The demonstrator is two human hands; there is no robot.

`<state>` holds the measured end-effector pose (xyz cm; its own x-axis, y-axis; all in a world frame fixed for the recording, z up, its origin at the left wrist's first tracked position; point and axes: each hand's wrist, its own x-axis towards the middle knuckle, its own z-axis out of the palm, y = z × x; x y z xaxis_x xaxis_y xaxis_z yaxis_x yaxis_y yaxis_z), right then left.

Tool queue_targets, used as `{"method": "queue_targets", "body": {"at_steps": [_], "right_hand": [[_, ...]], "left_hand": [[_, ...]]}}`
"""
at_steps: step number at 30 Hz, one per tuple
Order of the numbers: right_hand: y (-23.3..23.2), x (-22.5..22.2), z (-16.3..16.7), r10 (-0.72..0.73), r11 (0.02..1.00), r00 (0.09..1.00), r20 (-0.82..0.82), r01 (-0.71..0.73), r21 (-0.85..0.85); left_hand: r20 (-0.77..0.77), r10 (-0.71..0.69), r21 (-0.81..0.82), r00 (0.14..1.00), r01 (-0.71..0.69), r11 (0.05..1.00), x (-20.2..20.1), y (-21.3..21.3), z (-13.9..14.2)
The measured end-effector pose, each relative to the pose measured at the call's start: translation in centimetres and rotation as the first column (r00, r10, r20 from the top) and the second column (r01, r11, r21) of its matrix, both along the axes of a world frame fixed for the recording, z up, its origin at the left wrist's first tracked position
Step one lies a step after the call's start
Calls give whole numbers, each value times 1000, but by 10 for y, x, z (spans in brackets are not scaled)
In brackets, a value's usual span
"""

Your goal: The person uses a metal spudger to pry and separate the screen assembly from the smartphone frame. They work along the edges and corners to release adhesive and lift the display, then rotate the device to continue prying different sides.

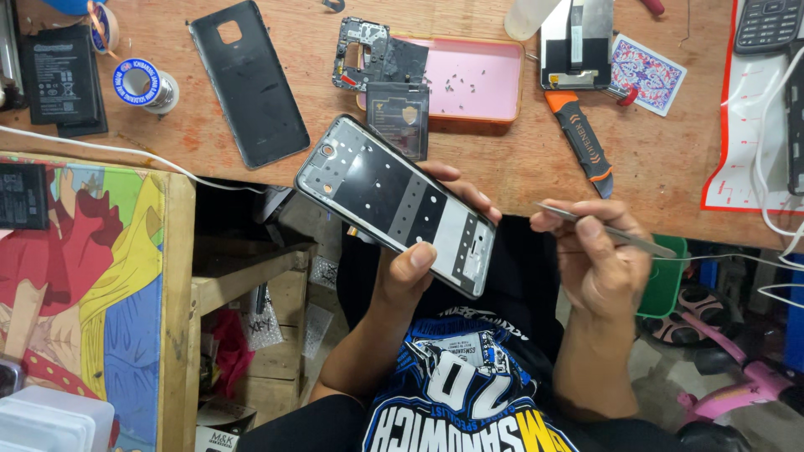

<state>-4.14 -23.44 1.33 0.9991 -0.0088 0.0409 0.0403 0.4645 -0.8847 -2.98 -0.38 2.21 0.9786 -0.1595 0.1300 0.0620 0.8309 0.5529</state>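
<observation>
My left hand [414,268] grips an opened phone frame [394,201], its bare inner side facing up, tilted from upper left to lower right, below the wooden bench edge. The thumb presses on the frame's lower edge; fingertips show past its far side. My right hand [599,259] pinches thin metal tweezers [607,228] that lie nearly level, tip pointing left, a short way right of the frame and apart from it.
On the wooden bench [502,167] lie a black phone back cover [251,84], a pink tray [477,79] with several small screws, a circuit board [364,54], a battery [400,117], an orange-handled knife [582,138], a solder spool [142,84] and a keypad phone [766,25]. A colourful mat [92,276] covers the left table.
</observation>
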Motion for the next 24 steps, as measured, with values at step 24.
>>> {"method": "queue_targets", "body": {"at_steps": [24], "right_hand": [[48,-16,32,15,800,973,230,126,-586]], "left_hand": [[403,190,573,895,-409,710,-18,-7,9]]}}
